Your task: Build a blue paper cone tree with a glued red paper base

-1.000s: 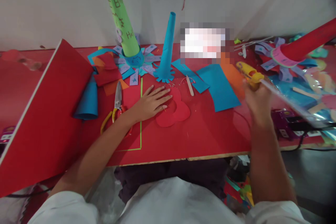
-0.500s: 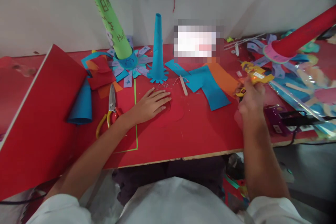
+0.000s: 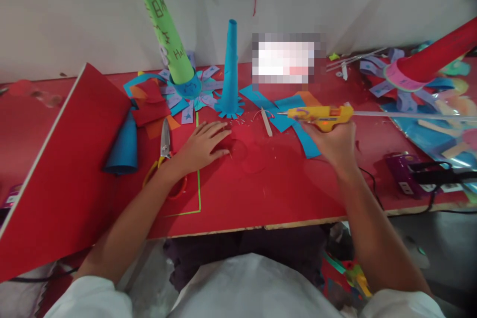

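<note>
Gripping: R hand, clenched round yellow plastic glue gun, nozzle aimed L, held over blue paper strips; finger on trigger hard to tell
Glue stick: long clear rod out of gun's rear, running R
L hand: palm down, fingers spread, grasping nothing, fingertips at L edge of red curvy paper cutout
Cutout: flat on red table, outline faint vs same-colour surface
Scissors: red-&-yellow-handled metal scissors, blades pointing away, handles partly under L forearm
Blue cone: upright blue paper cone w/ fringed foot, just beyond L hand
Green tube: tilted green paper tube w/ dark writing, foot in blue collar
Wood: small flat wooden stick, btwn cone & gun nozzle
Far L: big red board, tilted, nr second blue cone lying over
Far R: leaning red paper tube w/ pink collar; purple box nr table edge, black cable beside
</note>
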{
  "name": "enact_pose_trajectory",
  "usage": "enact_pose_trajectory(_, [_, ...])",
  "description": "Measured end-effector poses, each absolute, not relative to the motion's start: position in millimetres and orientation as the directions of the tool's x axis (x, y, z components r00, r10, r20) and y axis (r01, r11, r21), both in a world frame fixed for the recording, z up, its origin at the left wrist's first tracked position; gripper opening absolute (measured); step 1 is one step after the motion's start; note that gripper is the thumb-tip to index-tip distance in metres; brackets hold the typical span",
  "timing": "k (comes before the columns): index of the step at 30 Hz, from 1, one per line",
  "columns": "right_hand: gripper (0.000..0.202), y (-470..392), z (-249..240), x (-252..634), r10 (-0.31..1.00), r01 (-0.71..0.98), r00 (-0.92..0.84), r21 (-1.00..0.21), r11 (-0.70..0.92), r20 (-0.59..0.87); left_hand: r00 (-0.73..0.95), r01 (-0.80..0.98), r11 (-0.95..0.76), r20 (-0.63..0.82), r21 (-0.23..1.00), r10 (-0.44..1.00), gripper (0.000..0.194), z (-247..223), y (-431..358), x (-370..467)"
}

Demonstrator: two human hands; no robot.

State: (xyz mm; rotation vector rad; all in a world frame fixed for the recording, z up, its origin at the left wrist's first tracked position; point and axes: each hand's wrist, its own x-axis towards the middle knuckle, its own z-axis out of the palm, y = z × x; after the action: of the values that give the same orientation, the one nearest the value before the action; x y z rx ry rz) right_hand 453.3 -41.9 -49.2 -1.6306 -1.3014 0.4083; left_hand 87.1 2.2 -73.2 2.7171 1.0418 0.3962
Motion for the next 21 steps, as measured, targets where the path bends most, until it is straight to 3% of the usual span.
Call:
enact_pose_trajectory(3, [0.010,-34,-40,427,0.897,0.694,0.247,-0.713,0.100,0.366,0.748,0.612,-0.743,0.106,0.271,0.655,0.057,-79,1,83])
enact_pose_trajectory(6, [0.011,-20,-34,406,0.930,0.716,0.156,-0.686,0.126,0.333,0.781,0.566,-0.776,0.119,0.277,0.613,0.050,-84,3,85])
enact_pose_trajectory(11, [0.025,-7,-45,388,0.952,0.546,0.113,-0.818,0.178,0.283,0.739,0.566,-0.770,0.233,0.296,0.632,0.050,-88,9,87])
enact_pose_trajectory(16, [0.043,-7,-73,392,0.974,0.482,0.161,-0.874,0.064,0.161,0.729,0.543,-0.800,0.331,0.255,0.600,0.041,-82,1,88])
enact_pose_trajectory(21, [0.032,-3,-87,396,0.985,0.415,0.111,-0.906,0.078,0.136,0.756,0.529,-0.812,0.297,0.245,0.583,0.020,-77,-11,102])
